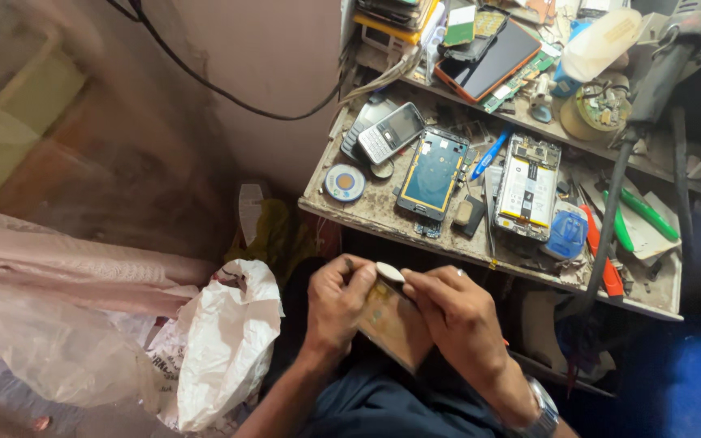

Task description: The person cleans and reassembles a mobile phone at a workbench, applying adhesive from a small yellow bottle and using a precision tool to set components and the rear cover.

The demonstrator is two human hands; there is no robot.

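Note:
Over my lap, both hands grip a flat brownish phone part [391, 324]. My left hand [336, 304] clasps its left edge. My right hand [458, 318] holds the right side, and its fingertips pinch a small pale oval piece [389, 272] at the part's top edge. A metal watch [541, 414] sits on my right wrist. The lower half of the brown part is hidden between my hands and my legs.
A worn wooden bench [383, 212] ahead carries an opened phone with a blue frame [433, 173], another opened phone showing a white battery [527, 188], a keypad phone [391, 132], a round tin [345, 182], screwdrivers [647, 213] and clutter. A white plastic bag [225, 341] lies left of my knees.

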